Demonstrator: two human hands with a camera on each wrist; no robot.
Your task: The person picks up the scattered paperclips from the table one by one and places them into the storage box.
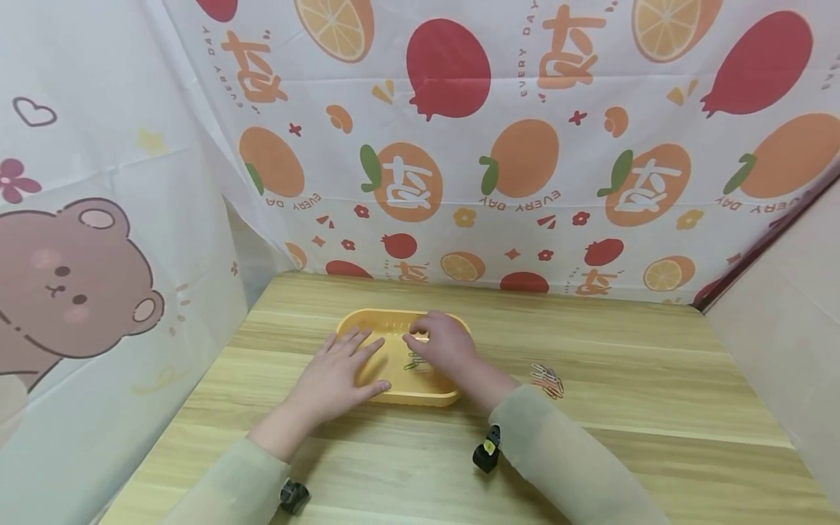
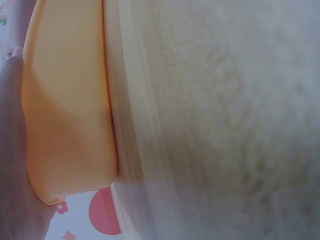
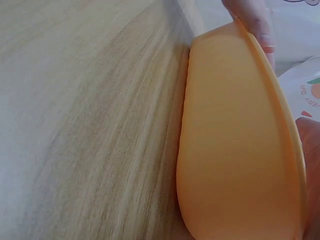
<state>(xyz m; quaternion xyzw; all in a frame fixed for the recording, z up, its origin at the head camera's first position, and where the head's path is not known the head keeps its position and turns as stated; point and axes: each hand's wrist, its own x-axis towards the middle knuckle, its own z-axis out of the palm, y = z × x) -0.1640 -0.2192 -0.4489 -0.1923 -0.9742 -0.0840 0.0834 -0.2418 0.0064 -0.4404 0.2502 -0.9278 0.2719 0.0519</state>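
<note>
A shallow yellow tray [image 1: 394, 397] sits on the wooden table. My left hand [image 1: 337, 375] lies across its left side with the fingers spread, the thumb along the near rim. Over the tray's right side is my right hand [image 1: 448, 346], its fingers bent and the thumb and index finger close together; I cannot tell whether a clip is between them. Several paper clips [image 1: 412, 362], some green, lie in the tray just under that hand. In both wrist views, the tray's outer wall [image 2: 70, 100] fills much of the picture and the fingertips are mostly hidden.
A small heap of pink and white paper clips [image 1: 547, 381] lies on the table [image 1: 630, 379] right of the tray, beside the right forearm. A fruit-print cloth [image 1: 459, 146] hangs behind the table, and a bear-print cloth [image 1: 131, 292] hangs at the left.
</note>
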